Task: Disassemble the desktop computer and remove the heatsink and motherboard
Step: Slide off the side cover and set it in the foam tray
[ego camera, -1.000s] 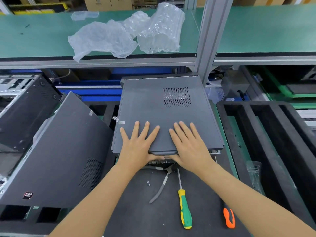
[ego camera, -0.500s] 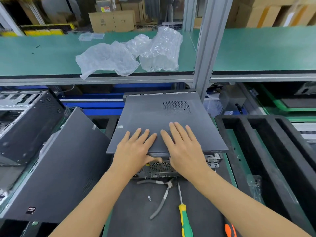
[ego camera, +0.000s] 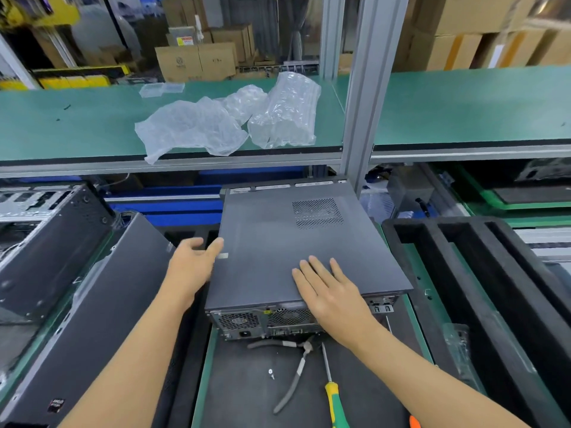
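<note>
A dark grey desktop computer case lies flat in the middle of the bench, its rear ports (ego camera: 272, 322) facing me. Its side cover panel (ego camera: 278, 242) sits on top, slid toward me so it overhangs the rear. My right hand (ego camera: 332, 291) rests flat on the near part of the panel, fingers spread. My left hand (ego camera: 193, 262) is at the panel's left edge, fingers apart, fingertips touching the edge. The heatsink and motherboard are hidden inside the case.
Pliers (ego camera: 293, 366), a yellow-green screwdriver (ego camera: 335, 403) and a loose screw (ego camera: 271, 372) lie on the black mat before the case. Other dark cases (ego camera: 92, 304) lean at left. A black foam tray (ego camera: 494, 288) stands at right. Bubble wrap (ego camera: 231, 122) lies on the green shelf.
The cover panel has slid toward me, exposing the case's rear ports. My left hand moved off the panel's top to its left edge. The view tilted up.
</note>
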Available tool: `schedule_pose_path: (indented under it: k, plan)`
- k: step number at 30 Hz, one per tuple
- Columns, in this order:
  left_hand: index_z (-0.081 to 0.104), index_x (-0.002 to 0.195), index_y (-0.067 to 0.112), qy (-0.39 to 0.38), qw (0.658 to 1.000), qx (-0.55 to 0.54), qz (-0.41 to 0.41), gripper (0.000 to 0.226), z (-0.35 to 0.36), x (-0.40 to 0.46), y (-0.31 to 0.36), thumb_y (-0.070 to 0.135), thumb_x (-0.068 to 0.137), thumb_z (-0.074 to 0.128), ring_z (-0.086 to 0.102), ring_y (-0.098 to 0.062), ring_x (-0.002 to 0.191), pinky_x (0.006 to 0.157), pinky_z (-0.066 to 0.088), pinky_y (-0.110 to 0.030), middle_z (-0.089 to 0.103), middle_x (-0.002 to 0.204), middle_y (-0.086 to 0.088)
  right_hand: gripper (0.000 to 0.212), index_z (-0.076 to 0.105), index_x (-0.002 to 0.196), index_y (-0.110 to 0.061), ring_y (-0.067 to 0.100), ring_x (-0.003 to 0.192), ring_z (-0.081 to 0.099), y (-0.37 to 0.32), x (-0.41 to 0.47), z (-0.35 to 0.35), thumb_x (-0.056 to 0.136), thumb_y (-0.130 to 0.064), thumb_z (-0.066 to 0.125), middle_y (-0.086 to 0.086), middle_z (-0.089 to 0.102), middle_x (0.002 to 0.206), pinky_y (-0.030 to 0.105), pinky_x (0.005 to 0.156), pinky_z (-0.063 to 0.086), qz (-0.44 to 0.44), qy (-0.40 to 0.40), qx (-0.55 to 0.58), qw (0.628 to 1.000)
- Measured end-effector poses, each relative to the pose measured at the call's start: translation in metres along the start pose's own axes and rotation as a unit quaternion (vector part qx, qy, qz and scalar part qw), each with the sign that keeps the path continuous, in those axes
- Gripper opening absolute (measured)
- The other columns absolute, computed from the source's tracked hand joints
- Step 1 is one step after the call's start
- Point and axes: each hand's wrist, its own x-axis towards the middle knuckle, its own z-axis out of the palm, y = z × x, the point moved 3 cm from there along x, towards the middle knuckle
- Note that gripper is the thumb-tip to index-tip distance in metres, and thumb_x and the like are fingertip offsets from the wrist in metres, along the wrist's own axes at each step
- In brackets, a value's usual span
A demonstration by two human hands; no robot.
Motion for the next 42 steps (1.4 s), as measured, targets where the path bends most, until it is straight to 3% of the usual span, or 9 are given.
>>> schedule_pose_path:
  k: [4,7,11,14,22,30,35,39,42]
  plan:
    - [0.069,0.111,0.003,-0.095,0.975,-0.174,-0.103,0.034,0.018,0.007,-0.007,0.031,0.09,0.068,0.073,-0.029,0.086,0.066,0.058,-0.04,0.073,0.104,-0.013,0.042,0.064,0.123,-0.003,0.033,0.119,0.058,0.003,-0.005,-0.002,0.082,0.005,0.058,0.016,0.063,0.124,0.053,0.089,0.051,-0.011,0.035,0.012,0.999]
    - [0.067,0.116,0.009,-0.162,0.964,-0.174,-0.118,0.027,0.029,0.003,-0.008,0.025,0.093,0.063,0.072,-0.03,0.093,0.071,0.057,-0.043,0.073,0.107,-0.011,0.043,0.065,0.122,-0.004,0.031,0.118,0.059,0.006,-0.008,-0.004,0.087,0.005,0.041,0.014,0.064,0.124,0.052,0.089,0.051,-0.014,0.046,0.02,0.999]
    - [0.064,0.116,0.014,-0.123,0.976,-0.164,-0.077,0.024,0.035,-0.001,-0.006,0.016,0.092,0.064,0.072,-0.03,0.083,0.06,0.056,-0.038,0.074,0.102,-0.011,0.049,0.066,0.12,-0.004,0.03,0.117,0.059,0.008,-0.009,-0.011,0.093,0.008,0.027,0.013,0.064,0.123,0.051,0.089,0.051,0.004,0.069,0.028,0.997]
    - [0.066,0.113,0.015,-0.103,0.98,-0.165,-0.027,0.022,0.034,-0.008,0.003,0.017,0.09,0.066,0.073,-0.028,0.079,0.057,0.056,-0.036,0.074,0.099,-0.009,0.044,0.065,0.121,-0.004,0.031,0.12,0.057,0.009,-0.013,-0.019,0.095,0.007,0.032,0.013,0.063,0.125,0.051,0.091,0.05,0.021,0.093,0.031,0.995]
    - [0.066,0.109,0.013,-0.166,0.97,-0.174,0.031,0.02,0.056,-0.036,0.043,0.012,0.089,0.066,0.073,-0.023,0.069,0.051,0.055,-0.032,0.076,0.087,-0.006,0.037,0.065,0.122,-0.005,0.029,0.124,0.055,0.013,-0.045,-0.051,0.095,0.006,0.044,0.011,0.063,0.127,0.051,0.093,0.048,0.092,0.144,-0.014,0.985]
    - [0.063,0.106,0.01,-0.279,0.949,-0.144,0.017,0.018,0.151,-0.079,0.064,0.004,0.089,0.063,0.069,-0.016,0.054,0.041,0.05,-0.026,0.074,0.068,0.001,0.045,0.068,0.119,-0.005,0.028,0.118,0.059,0.035,-0.124,-0.089,0.095,0.008,0.032,0.011,0.065,0.123,0.049,0.088,0.052,0.197,0.096,-0.068,0.973]
    - [0.065,0.109,0.008,-0.356,0.93,-0.093,-0.002,0.02,0.22,-0.11,0.072,0.002,0.089,0.061,0.07,-0.017,0.056,0.043,0.051,-0.025,0.074,0.078,-0.004,0.046,0.068,0.118,-0.006,0.025,0.117,0.06,0.052,-0.181,-0.11,0.087,0.012,0.04,0.008,0.065,0.123,0.046,0.087,0.054,0.267,0.067,-0.078,0.958]
    - [0.067,0.091,0.01,-0.381,0.924,-0.04,-0.003,0.012,0.278,-0.131,0.085,0.0,0.088,0.062,0.066,-0.012,0.047,0.039,0.047,-0.019,0.072,0.064,-0.001,0.045,0.069,0.116,-0.005,0.023,0.114,0.062,0.077,-0.219,-0.122,0.088,0.009,0.037,0.008,0.067,0.12,0.044,0.084,0.056,0.307,0.048,-0.075,0.947]
    - [0.068,0.087,0.011,-0.382,0.924,0.027,0.013,0.005,0.321,-0.138,0.1,0.006,0.086,0.068,0.065,-0.014,0.049,0.041,0.046,-0.018,0.071,0.075,-0.006,0.047,0.069,0.116,-0.006,0.023,0.112,0.064,0.104,-0.239,-0.131,0.085,0.009,0.037,0.008,0.068,0.118,0.043,0.082,0.057,0.334,0.026,-0.072,0.939]
